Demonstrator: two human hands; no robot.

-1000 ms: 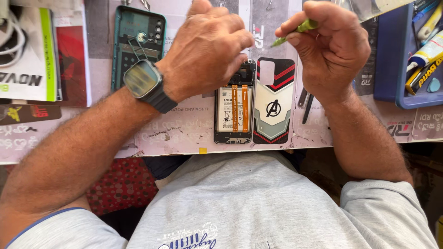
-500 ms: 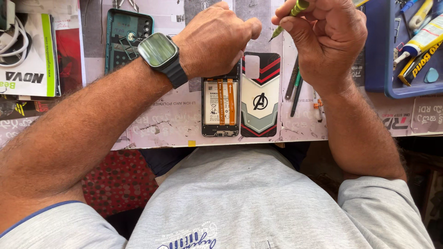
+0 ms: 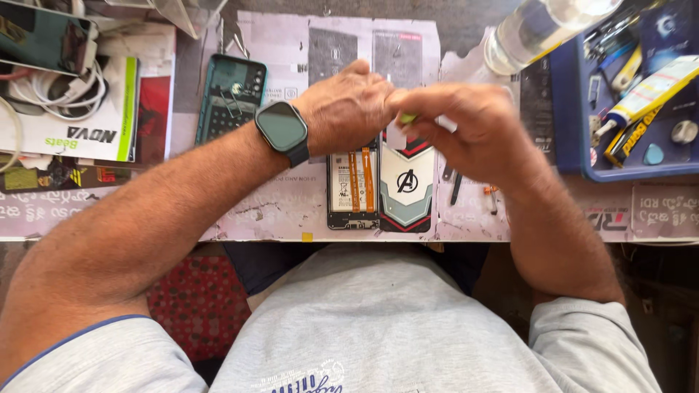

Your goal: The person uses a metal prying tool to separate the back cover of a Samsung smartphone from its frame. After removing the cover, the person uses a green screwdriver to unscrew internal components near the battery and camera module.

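1. White cables (image 3: 54, 91): coiled on a white box, far left of the opened phone.
2. Teal back cover (image 3: 231, 98): lies flat on the table (image 3: 277, 211), left of and above the opened phone; inner side up.
3. Left hand (image 3: 348, 109): a dark watch (image 3: 282, 128) on the wrist. Grip closed down over the top end of the opened phone; what the fingers pinch is hidden.
4. Opened phone (image 3: 353, 191): flat near the table's front edge, back off, battery and two orange ribbon strips exposed. Judged light and stiff, but fragile inside; best held by the outer frame edges, never by the ribbons.
5. Printed phone case (image 3: 406, 191): touching the opened phone's right side. Likely light and slightly flexible.
6. Right hand (image 3: 466, 135): above and right of the opened phone, blurred; grip closed on a small green-tipped tool (image 3: 408, 117), thin and probably easy to let slip.
7. Blue tray (image 3: 626, 94): far right of the opened phone, holding glue tubes and small parts.
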